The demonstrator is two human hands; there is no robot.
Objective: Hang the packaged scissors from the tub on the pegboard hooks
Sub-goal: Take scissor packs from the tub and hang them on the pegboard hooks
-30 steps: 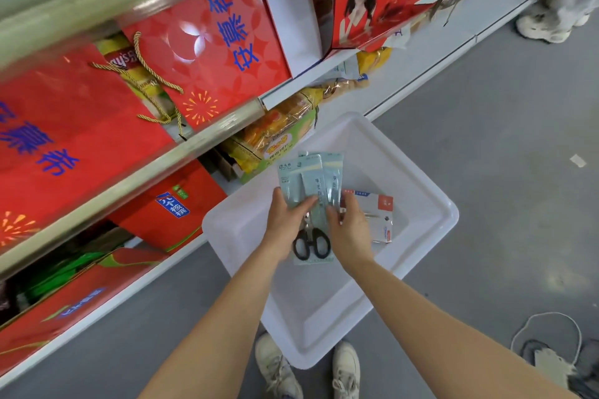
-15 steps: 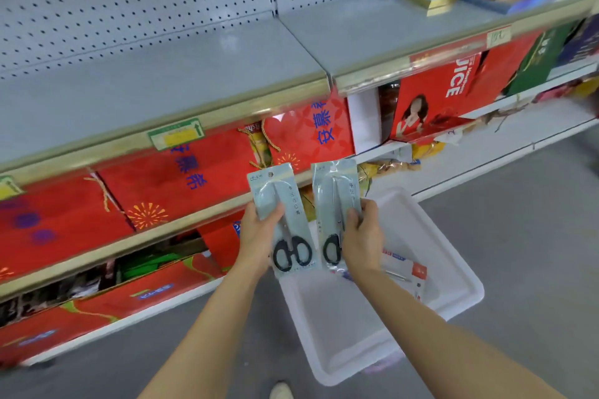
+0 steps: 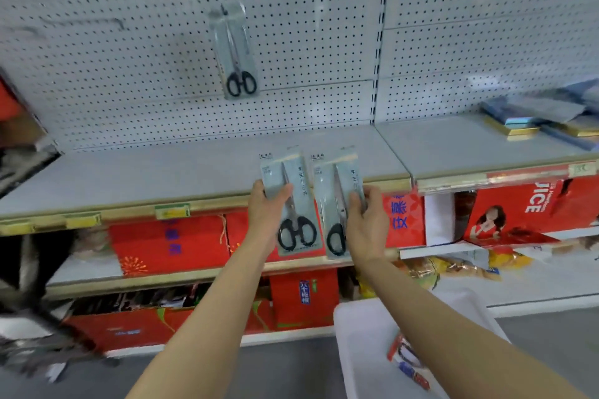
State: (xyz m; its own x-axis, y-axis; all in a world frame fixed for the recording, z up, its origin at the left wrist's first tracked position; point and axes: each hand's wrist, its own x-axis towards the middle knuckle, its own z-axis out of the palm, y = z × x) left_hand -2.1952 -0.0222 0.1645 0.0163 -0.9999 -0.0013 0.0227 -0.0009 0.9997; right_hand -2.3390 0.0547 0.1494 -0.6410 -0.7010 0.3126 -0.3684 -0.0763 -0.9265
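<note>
The left hand (image 3: 269, 209) pinches one flat grey carded pack of black-handled scissors (image 3: 290, 204) by its left edge, thumb across the front. The right hand (image 3: 366, 220) clamps a second matching scissor pack (image 3: 335, 201) by its right edge. Both packs stand upright side by side in front of the grey shelf (image 3: 194, 172), hang-holes uppermost.

These packs look light, thin and fairly stiff, weighted low by the handles, with a slick film face. I judge a mid-height edge hold best, leaving the top hole free for the hook.

On the far white perforated pegboard (image 3: 324, 42) a third hung scissor pack (image 3: 235, 53) dangles. A bare wire hook (image 3: 97, 23) seems to project at upper left, though blur makes that uncertain. The white plastic tub (image 3: 356, 350) sits near right on the floor, still holding a red-and-blue packet (image 3: 410, 366).
</note>
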